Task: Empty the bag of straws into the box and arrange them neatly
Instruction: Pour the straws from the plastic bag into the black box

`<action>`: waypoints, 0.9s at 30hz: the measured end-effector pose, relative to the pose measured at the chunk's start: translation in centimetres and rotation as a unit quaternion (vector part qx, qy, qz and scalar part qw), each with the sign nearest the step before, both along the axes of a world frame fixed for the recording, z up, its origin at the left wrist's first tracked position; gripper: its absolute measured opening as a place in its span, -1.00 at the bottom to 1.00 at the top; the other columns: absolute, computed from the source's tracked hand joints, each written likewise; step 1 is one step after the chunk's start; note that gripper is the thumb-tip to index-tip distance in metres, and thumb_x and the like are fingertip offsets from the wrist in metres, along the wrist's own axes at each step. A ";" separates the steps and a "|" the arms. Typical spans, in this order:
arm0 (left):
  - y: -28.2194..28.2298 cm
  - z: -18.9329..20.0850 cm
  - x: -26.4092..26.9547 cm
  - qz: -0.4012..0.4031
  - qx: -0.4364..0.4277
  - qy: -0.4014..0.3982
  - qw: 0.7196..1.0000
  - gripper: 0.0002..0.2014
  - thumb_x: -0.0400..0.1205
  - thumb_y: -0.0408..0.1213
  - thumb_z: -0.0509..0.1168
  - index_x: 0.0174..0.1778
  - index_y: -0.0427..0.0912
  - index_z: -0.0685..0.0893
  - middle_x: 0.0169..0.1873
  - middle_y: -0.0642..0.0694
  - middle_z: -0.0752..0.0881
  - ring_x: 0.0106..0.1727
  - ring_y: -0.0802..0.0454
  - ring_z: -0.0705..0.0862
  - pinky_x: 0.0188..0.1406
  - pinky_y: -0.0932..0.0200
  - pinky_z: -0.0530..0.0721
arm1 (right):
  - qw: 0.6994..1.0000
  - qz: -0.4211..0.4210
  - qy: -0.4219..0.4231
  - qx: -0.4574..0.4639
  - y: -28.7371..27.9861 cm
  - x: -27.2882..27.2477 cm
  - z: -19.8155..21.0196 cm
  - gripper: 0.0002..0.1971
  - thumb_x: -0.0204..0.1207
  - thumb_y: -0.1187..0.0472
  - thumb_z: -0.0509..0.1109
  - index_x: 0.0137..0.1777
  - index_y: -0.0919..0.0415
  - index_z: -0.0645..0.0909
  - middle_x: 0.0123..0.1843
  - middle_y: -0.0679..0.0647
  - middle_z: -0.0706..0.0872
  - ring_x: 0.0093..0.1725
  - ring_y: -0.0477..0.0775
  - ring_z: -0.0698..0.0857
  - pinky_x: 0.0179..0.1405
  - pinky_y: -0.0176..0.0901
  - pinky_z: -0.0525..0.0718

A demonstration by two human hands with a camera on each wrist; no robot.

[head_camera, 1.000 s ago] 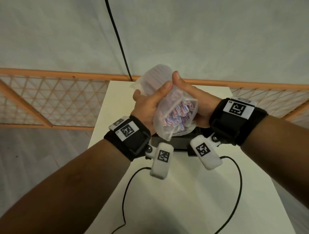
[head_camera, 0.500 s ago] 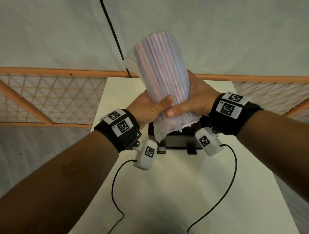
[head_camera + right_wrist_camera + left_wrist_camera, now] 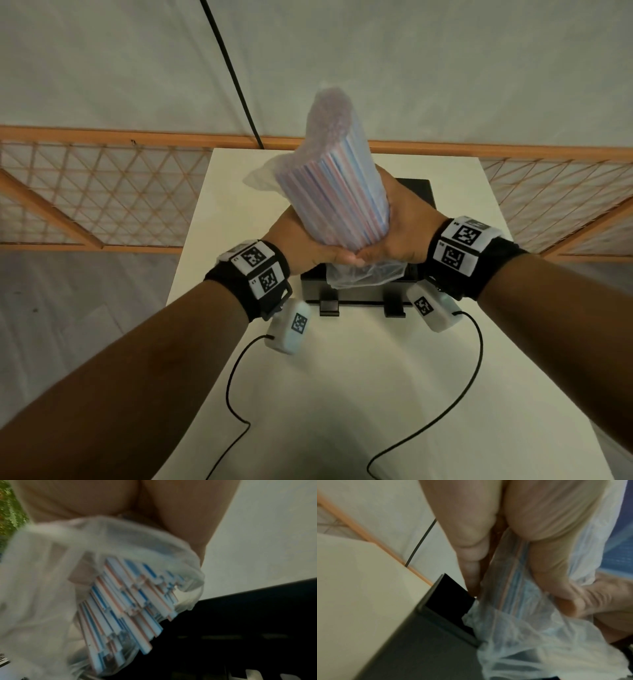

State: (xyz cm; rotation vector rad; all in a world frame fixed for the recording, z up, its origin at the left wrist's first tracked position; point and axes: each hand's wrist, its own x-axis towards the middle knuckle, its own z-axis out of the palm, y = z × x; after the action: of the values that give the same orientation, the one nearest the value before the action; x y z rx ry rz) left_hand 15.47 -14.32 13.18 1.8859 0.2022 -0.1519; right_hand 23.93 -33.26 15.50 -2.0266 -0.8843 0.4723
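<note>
A clear plastic bag of straws (image 3: 334,192) with red, white and blue stripes stands almost upright, mouth down, over an open black box (image 3: 416,195) on the white table (image 3: 342,394). My left hand (image 3: 301,245) grips the bag's lower part from the left. From the right, my right hand (image 3: 400,233) grips it at the same height. In the right wrist view the straw ends (image 3: 130,608) poke out of the bag's loose mouth (image 3: 42,588) above the box's dark inside (image 3: 240,628). The left wrist view shows my fingers (image 3: 547,561) curled round the bag (image 3: 530,635) beside the box's corner (image 3: 440,601).
Two clasps (image 3: 329,305) hang on the box's near side. Thin black cables (image 3: 236,394) trail over the near part of the table. An orange lattice fence (image 3: 102,195) runs behind the table, and a black cord (image 3: 233,75) hangs down the grey wall.
The bag has swung from lying tilted in my hands to standing mouth down over the box. Both hands have slid to its lower end, and the view has dropped toward the table.
</note>
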 end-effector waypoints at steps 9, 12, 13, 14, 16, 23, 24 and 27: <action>0.4 -0.9 0.6 -0.019 0.002 -0.012 1.000 -0.07 0.13 -0.04 0.86 0.41 -0.06 0.62 0.23 0.01 0.78 0.34 0.06 0.74 0.29 -0.04 0.77 | 0.999 -0.047 -0.024 -0.013 -0.9 -0.1 -0.3 0.19 -0.07 0.05 0.87 0.57 0.03 0.29 0.40 -0.10 0.55 0.42 -0.07 0.54 0.40 0.08 0.61; 0.8 -1.2 0.4 -0.011 0.018 -0.019 1.000 0.01 -0.02 0.07 0.82 0.39 -0.07 0.65 0.27 -0.06 0.79 0.39 -0.07 0.73 0.33 -0.26 0.76 | 0.996 -0.071 -0.047 -0.023 -0.7 -0.7 -0.6 0.15 -0.04 0.08 0.86 0.54 0.01 0.27 0.34 -0.13 0.54 0.36 -0.07 0.55 0.33 -0.03 0.62; 0.7 -1.3 0.2 -0.008 0.027 -0.015 0.999 -0.01 -0.03 0.04 0.80 0.37 -0.09 0.67 0.25 -0.05 0.80 0.36 -0.06 0.74 0.32 -0.24 0.77 | 0.995 -0.076 -0.053 -0.026 -0.7 -0.8 -0.8 0.15 -0.03 0.08 0.86 0.54 0.02 0.26 0.33 -0.13 0.54 0.34 -0.07 0.55 0.30 -0.08 0.61; 0.6 -1.4 0.0 -0.004 0.035 -0.005 0.999 -0.03 -0.02 0.00 0.80 0.36 -0.11 0.67 0.23 -0.05 0.80 0.34 -0.06 0.74 0.32 -0.21 0.77 | 0.995 -0.079 -0.058 -0.028 -0.6 -1.0 -0.9 0.15 -0.03 0.08 0.86 0.54 0.02 0.26 0.32 -0.14 0.53 0.33 -0.07 0.55 0.27 -0.13 0.60; 0.4 -1.8 -0.3 0.004 0.054 0.017 0.998 -0.04 0.01 -0.03 0.84 0.36 -0.11 0.66 0.23 -0.04 0.79 0.33 -0.04 0.73 0.35 -0.18 0.76 | 0.994 -0.086 -0.061 -0.032 -0.7 -1.3 -1.2 0.15 -0.03 0.09 0.86 0.55 0.05 0.27 0.29 -0.16 0.52 0.30 -0.10 0.54 0.22 -0.22 0.54; -0.1 -1.9 -0.6 0.054 0.018 -0.009 0.998 -0.18 0.13 -0.23 0.85 0.30 -0.12 0.65 0.15 0.06 0.77 0.28 0.07 0.71 0.33 0.04 0.74 | 0.991 -0.110 -0.073 -0.012 -1.3 -1.8 -0.9 0.10 -0.03 0.04 0.84 0.52 0.11 0.33 0.18 -0.32 0.48 0.22 -0.20 0.54 0.14 -0.49 0.51; 0.0 -2.0 -0.4 0.048 0.011 -0.011 0.999 -0.16 0.12 -0.20 0.86 0.30 -0.10 0.64 0.15 0.09 0.76 0.29 0.09 0.70 0.34 0.04 0.74 | 0.992 -0.109 -0.068 -0.008 -1.4 -1.7 -0.7 0.10 -0.03 0.05 0.84 0.51 0.12 0.33 0.18 -0.32 0.48 0.23 -0.18 0.55 0.15 -0.47 0.53; 0.6 -1.8 -0.2 0.000 -0.003 0.016 1.000 0.00 0.08 0.10 0.83 0.42 -0.11 0.62 0.26 0.08 0.75 0.36 0.08 0.68 0.43 -0.03 0.68 | 0.992 -0.103 -0.069 -0.009 -1.4 -1.9 -0.7 0.10 -0.02 0.07 0.85 0.52 0.13 0.32 0.26 -0.16 0.53 0.27 -0.08 0.59 0.24 -0.18 0.64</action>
State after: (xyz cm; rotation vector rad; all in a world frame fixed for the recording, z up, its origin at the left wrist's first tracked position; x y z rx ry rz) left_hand 15.24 -13.73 11.40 1.8789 0.2247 -0.1826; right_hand 22.07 -34.65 14.80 -2.1599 -0.7445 0.2289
